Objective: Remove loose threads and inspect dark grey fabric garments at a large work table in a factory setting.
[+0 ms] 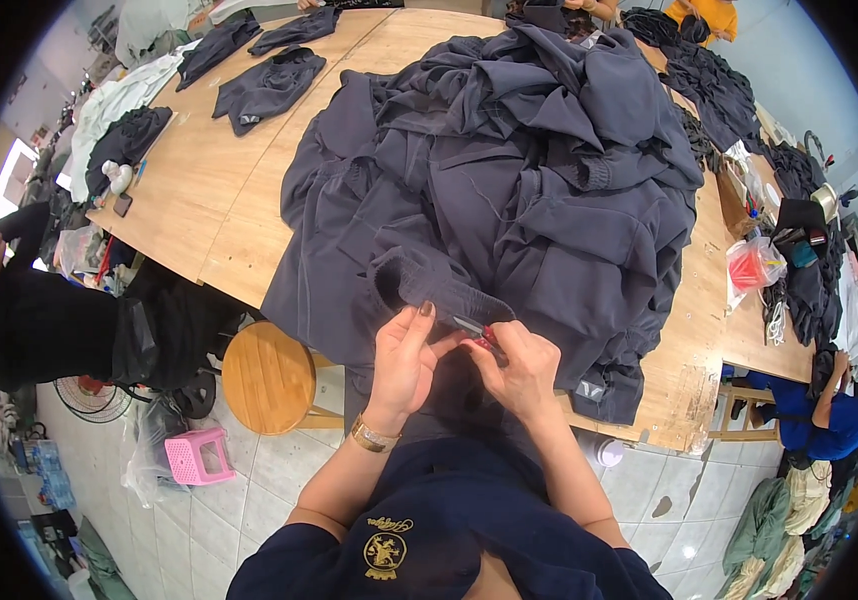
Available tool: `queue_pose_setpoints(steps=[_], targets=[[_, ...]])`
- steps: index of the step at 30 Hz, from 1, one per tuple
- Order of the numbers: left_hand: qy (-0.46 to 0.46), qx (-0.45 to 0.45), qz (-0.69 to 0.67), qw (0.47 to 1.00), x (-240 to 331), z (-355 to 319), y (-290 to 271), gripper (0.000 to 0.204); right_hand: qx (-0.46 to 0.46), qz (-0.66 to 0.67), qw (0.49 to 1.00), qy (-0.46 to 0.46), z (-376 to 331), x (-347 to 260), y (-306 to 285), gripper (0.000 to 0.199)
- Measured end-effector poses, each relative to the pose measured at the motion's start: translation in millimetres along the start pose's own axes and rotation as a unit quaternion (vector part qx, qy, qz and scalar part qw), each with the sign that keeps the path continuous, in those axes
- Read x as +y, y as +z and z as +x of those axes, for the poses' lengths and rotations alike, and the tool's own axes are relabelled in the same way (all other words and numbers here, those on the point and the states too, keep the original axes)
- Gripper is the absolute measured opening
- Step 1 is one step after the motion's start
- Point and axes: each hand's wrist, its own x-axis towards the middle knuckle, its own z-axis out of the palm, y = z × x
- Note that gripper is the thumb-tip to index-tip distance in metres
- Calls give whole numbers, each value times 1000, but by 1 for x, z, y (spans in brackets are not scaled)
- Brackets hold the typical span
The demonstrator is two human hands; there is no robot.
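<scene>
My left hand (401, 365) pinches the edge of a gathered elastic waistband (439, 288) on a dark grey garment, thumb uppermost. Close against its fingertips, my right hand (524, 368) is closed around small thread snips (469, 326); a metal blade and some red show between the fingers. The blade lies at the waistband's near edge, and whether it touches a thread is too small to tell. Under and beyond both hands spreads a big heap of dark grey garments (469, 190), its near side hanging over the table edge.
The wooden table (179, 215) carries more dark garments (271, 85) at the far left. A round wooden stool (269, 378) and a pink plastic stool (199, 457) stand at left. A person in black (44, 300) is at left, another in blue (824, 420) at right.
</scene>
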Motion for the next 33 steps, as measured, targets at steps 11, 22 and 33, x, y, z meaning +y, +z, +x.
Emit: queue_pose_setpoints(steps=[11,22,33], targets=[[24,-9,20,999,-7,0,-4,22,-4,-18,1000,-8,1,-1,1,27],[36,-6,23,999,-11,-1,-7,21,36,8,999,-10,-1,3,5,28],[39,-5,21,999,-13,-2,-7,20,36,-35,998,-40,0,2,6,28]])
